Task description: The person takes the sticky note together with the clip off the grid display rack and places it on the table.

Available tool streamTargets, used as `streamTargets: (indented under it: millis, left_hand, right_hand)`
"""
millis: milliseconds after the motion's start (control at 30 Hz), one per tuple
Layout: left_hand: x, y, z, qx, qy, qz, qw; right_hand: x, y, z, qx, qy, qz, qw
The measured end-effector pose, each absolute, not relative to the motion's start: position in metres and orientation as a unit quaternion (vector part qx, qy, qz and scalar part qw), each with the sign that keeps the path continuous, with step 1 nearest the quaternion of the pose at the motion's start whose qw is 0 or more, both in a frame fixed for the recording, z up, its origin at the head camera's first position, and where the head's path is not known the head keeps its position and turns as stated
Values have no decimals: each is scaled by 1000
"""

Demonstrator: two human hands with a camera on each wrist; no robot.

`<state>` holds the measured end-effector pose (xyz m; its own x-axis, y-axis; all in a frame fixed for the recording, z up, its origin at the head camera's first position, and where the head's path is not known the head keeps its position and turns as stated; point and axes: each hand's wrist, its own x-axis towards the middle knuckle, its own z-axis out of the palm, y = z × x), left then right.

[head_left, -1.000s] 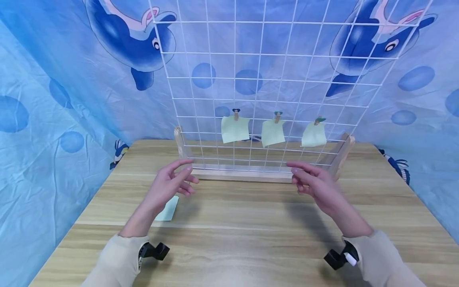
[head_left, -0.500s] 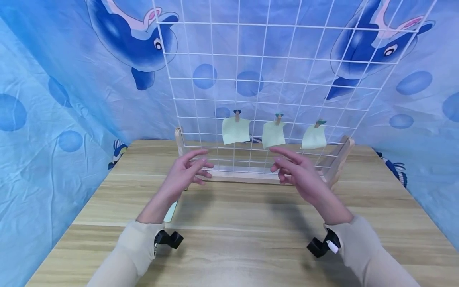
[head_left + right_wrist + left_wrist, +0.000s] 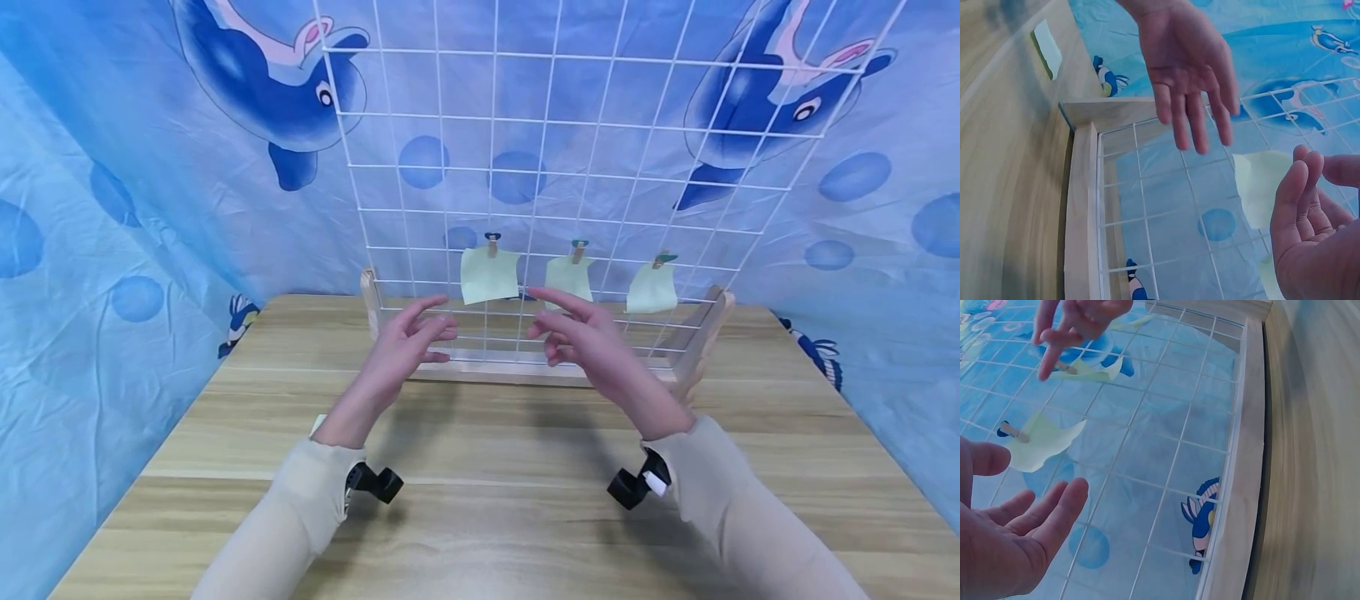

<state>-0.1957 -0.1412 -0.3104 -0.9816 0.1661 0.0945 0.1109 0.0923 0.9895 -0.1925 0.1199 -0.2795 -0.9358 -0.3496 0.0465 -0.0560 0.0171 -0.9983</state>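
My left hand [image 3: 408, 342] hovers in front of the lower left part of a white wire grid [image 3: 517, 177], fingers relaxed and holding nothing. My right hand [image 3: 588, 337] is also in the air before the grid, its fingers loosely bent with nothing in them. Three pale green paper notes hang from the grid by small wooden clips: a left note [image 3: 489, 277], a middle note [image 3: 572, 275] partly behind my right fingers, and a right note [image 3: 652, 290]. The left clip [image 3: 492, 243] has a dark top; the middle clip [image 3: 578, 252] and right clip [image 3: 663, 260] have green tops.
The grid stands in a wooden base [image 3: 510, 373] with upright side pieces, on a wood-grain table [image 3: 480, 533]. A pad of pale notes [image 3: 1049, 50] lies on the table, mostly hidden behind my left wrist in the head view. Blue dolphin-print cloth [image 3: 187, 208] hangs behind.
Both hands have moved inward toward each other and slightly up, closer to the grid's middle. The hanging notes have stayed in place. My left forearm now covers most of the pad.
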Motion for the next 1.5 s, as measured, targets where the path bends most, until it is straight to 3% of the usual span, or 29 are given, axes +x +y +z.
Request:
streamTargets:
  millis: [1100,1500]
  left_hand:
    - [-228,-116,-296,54,682,729,35]
    - [-235,-110,-290,44,653,756,13]
  right_hand:
    - [-237,53,-251,-92,654,-751,31]
    - [-244,41,-246,-55,627,-777,5]
